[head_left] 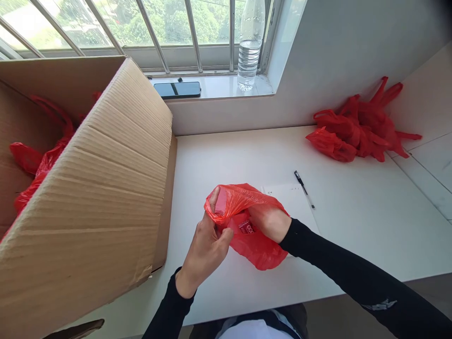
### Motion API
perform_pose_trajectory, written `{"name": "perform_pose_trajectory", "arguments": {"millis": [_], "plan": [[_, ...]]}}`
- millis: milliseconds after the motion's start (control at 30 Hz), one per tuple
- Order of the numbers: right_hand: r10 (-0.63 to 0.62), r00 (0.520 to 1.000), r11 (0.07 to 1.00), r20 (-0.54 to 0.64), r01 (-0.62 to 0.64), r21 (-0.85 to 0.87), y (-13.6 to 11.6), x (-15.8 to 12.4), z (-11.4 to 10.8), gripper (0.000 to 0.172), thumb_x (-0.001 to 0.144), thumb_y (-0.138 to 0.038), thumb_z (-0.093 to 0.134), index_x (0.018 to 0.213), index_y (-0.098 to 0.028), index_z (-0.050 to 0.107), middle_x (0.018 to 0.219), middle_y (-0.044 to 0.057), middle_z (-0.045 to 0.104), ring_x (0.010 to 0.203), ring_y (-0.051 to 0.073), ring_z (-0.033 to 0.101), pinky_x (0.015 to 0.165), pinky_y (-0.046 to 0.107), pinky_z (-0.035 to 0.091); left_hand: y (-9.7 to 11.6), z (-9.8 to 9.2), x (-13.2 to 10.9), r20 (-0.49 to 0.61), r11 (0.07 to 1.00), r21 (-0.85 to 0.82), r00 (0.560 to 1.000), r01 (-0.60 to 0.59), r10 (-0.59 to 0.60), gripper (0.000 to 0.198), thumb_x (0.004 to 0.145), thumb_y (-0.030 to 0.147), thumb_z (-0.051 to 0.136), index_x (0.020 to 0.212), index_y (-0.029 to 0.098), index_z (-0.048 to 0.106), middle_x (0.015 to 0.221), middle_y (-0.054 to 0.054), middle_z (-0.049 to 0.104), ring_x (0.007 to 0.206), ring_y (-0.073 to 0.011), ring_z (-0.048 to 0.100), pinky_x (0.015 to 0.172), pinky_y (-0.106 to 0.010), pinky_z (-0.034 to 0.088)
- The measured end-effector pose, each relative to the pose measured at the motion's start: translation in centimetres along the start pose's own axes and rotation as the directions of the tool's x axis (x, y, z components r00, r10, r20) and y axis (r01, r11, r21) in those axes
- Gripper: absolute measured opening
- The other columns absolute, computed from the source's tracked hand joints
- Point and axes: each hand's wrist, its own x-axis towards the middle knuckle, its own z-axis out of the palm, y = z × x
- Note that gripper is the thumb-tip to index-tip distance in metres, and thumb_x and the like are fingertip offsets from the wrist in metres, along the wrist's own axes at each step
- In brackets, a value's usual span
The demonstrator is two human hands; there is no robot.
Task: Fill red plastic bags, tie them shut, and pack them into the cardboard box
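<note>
A red plastic bag (263, 252) is held with its mouth spread over the white table. At the left side of its opening, my left hand (206, 247) grips the rim, fingers under the film and thumb toward the middle. My right hand (270, 221) reaches into the bag from the right, its fingers hidden by the red film. A dark printed patch (246, 227) shows in the bag's opening; whether it belongs to the bag or to something inside, I cannot tell. Partly under the bag lies a white sheet of paper (296, 202).
An open cardboard box (116, 188) with red plastic bags (45, 165) inside fills the left. A pen (304, 189) lies by the paper. More red bags (363, 127) are heaped at the back right. The windowsill holds a phone (181, 89) and a water bottle (249, 61).
</note>
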Motion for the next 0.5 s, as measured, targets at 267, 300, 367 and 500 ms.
{"name": "perform_pose_trajectory", "arguments": {"millis": [267, 300, 367, 500], "plan": [[-0.137, 0.965, 0.907, 0.223, 0.212, -0.363, 3.3, -0.9, -1.1, 0.024, 0.1, -0.035, 0.041, 0.1, -0.022, 0.062, 0.102, 0.006, 0.066, 0.1, 0.022, 0.062, 0.098, 0.045, 0.051, 0.0, 0.2, -0.1, 0.018, 1.0, 0.017, 1.0, -0.024, 0.024, 0.085, 0.08, 0.007, 0.051, 0.16, 0.026, 0.028, 0.072, 0.007, 0.044, 0.06, -0.0115, 0.036, 0.058, -0.024, 0.039], [-0.121, 0.967, 0.904, 0.224, 0.2, -0.378, 3.1, -0.9, -1.1, 0.026, 0.102, -0.032, 0.038, 0.099, -0.021, 0.061, 0.1, 0.006, 0.066, 0.097, 0.022, 0.063, 0.093, 0.044, 0.053, -0.1, 0.2, 0.0, 0.017, 1.0, 0.018, 1.0, -0.024, 0.024, 0.085, 0.08, 0.007, 0.05, 0.16, 0.027, 0.028, 0.071, 0.008, 0.044, 0.06, -0.0116, 0.035, 0.058, -0.024, 0.039], [-0.1, 0.965, 0.898, 0.241, 0.191, -0.395, 2.6, -0.8, -1.0, 0.027, 0.103, -0.03, 0.036, 0.096, -0.021, 0.061, 0.099, 0.006, 0.066, 0.092, 0.02, 0.063, 0.088, 0.041, 0.054, -0.1, 0.2, 0.0, 0.014, 1.0, 0.014, 1.0, -0.022, 0.022, 0.085, 0.081, 0.007, 0.051, 0.16, 0.027, 0.026, 0.071, 0.008, 0.043, 0.06, -0.0116, 0.035, 0.058, -0.024, 0.039], [-0.098, 0.951, 0.883, 0.295, 0.219, -0.414, 1.4, -0.6, -1.2, 0.021, 0.101, -0.027, 0.042, 0.092, -0.021, 0.06, 0.098, 0.004, 0.066, 0.093, 0.019, 0.062, 0.086, 0.038, 0.054, -0.2, 0.2, -0.1, 0.006, 1.0, 0.004, 1.0, -0.014, 0.014, 0.083, 0.082, 0.007, 0.051, 0.159, 0.028, 0.028, 0.069, 0.008, 0.039, 0.059, -0.0118, 0.033, 0.058, -0.024, 0.039]]}}
